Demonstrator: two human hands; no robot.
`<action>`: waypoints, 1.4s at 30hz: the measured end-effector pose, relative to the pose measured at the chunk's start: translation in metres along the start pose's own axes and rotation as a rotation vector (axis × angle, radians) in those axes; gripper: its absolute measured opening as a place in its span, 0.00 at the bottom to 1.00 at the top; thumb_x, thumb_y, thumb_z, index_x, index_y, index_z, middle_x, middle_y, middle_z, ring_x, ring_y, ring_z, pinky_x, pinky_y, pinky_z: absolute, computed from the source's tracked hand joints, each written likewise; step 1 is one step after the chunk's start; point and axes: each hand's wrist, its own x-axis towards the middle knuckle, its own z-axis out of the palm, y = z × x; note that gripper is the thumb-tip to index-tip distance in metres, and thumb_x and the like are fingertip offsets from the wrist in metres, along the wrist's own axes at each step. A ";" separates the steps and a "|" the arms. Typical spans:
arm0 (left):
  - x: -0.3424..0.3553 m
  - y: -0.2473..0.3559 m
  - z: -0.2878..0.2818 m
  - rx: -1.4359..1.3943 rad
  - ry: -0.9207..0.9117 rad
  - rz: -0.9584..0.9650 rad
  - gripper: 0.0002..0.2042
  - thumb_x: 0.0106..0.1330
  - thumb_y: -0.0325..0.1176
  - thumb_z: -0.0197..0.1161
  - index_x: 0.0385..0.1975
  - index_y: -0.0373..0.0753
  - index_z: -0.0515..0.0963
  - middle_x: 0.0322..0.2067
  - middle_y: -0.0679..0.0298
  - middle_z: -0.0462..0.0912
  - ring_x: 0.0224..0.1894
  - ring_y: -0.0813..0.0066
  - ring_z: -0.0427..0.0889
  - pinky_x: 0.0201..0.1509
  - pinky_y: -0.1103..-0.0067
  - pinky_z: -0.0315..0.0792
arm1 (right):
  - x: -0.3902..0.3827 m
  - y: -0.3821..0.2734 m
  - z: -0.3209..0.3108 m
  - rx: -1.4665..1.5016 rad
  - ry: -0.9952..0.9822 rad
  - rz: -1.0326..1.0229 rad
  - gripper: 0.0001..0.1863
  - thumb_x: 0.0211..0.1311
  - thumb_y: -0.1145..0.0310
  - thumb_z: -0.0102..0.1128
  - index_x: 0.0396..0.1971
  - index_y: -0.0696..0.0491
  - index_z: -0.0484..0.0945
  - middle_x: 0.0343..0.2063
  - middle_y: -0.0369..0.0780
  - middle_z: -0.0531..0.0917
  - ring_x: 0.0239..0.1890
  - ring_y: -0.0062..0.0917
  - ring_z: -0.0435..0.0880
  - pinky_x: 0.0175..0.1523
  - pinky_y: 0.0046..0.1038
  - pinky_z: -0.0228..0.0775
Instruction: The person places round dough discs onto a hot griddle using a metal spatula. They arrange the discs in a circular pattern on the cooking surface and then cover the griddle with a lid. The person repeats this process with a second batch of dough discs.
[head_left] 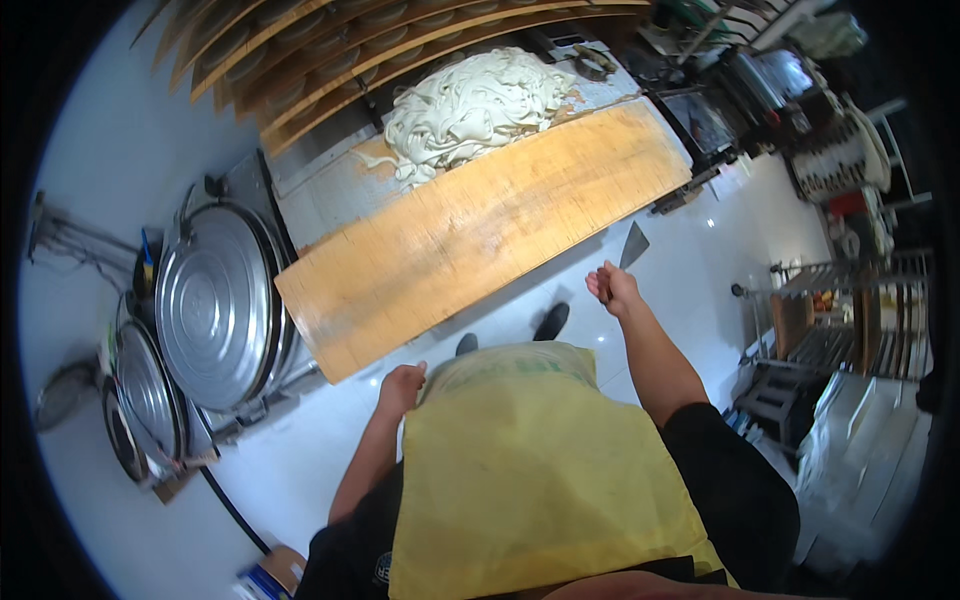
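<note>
My right hand (614, 287) is closed around a scraper (634, 245); its wedge-shaped metal blade points away from me and its handle is hidden in the fingers. The hand hangs over the floor, just off the front edge of a long wooden board (490, 225). My left hand (403, 389) is curled into a loose fist beside my yellow apron (540, 470), and nothing shows in it. Beyond the board lies a large heap of pale dough strips (475, 108), some of them trailing down to the left.
Large round metal lids (215, 305) cover the cookers at the left. Tilted wooden trays (350, 60) with round bowls overhang the back of the table. At the right are a dark machine (775, 85) and a wheeled rack (835, 315).
</note>
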 end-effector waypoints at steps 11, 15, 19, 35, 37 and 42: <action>0.003 0.060 0.106 -1.120 0.402 -0.448 0.40 0.66 0.64 0.58 0.59 0.29 0.63 0.42 0.50 0.82 0.37 0.65 0.83 0.41 0.75 0.81 | 0.061 -0.076 0.028 -0.077 -0.151 0.006 0.13 0.73 0.59 0.55 0.37 0.55 0.70 0.20 0.40 0.79 0.14 0.22 0.74 0.14 0.20 0.62; -0.002 0.107 0.141 -1.410 0.510 -0.268 0.36 0.68 0.63 0.56 0.57 0.32 0.64 0.44 0.48 0.81 0.42 0.63 0.84 0.47 0.72 0.81 | 0.026 -0.123 -0.014 -0.189 -0.225 -0.013 0.14 0.72 0.60 0.58 0.37 0.55 0.68 0.24 0.44 0.82 0.16 0.21 0.77 0.14 0.18 0.63; -0.005 0.143 0.169 -1.628 0.555 -0.135 0.18 0.72 0.47 0.50 0.45 0.37 0.71 0.35 0.58 0.83 0.38 0.67 0.83 0.44 0.73 0.80 | -0.001 -0.143 -0.060 -0.251 -0.210 -0.081 0.13 0.72 0.61 0.57 0.39 0.56 0.68 0.26 0.44 0.82 0.20 0.24 0.81 0.19 0.20 0.70; 0.132 0.114 0.097 -0.436 -0.205 -0.517 0.21 0.67 0.52 0.58 0.38 0.36 0.79 0.23 0.59 0.81 0.21 0.70 0.79 0.21 0.72 0.73 | 0.123 -0.144 -0.070 -1.083 -0.566 -0.268 0.26 0.70 0.49 0.52 0.19 0.53 0.82 0.18 0.37 0.82 0.18 0.22 0.78 0.23 0.30 0.67; 0.126 0.113 0.125 -0.100 -0.430 -0.353 0.24 0.63 0.55 0.65 0.35 0.34 0.82 0.25 0.59 0.83 0.22 0.73 0.80 0.22 0.74 0.72 | 0.089 -0.159 -0.106 -1.151 -0.507 -0.209 0.26 0.70 0.49 0.52 0.18 0.52 0.80 0.16 0.35 0.80 0.18 0.20 0.76 0.23 0.27 0.65; 0.139 0.284 0.085 -0.143 -0.358 -0.145 0.22 0.63 0.52 0.67 0.26 0.34 0.82 0.21 0.61 0.82 0.19 0.77 0.76 0.22 0.81 0.70 | 0.042 -0.172 -0.192 -1.034 -0.018 -0.182 0.23 0.72 0.51 0.53 0.41 0.59 0.82 0.24 0.44 0.85 0.19 0.24 0.81 0.27 0.27 0.74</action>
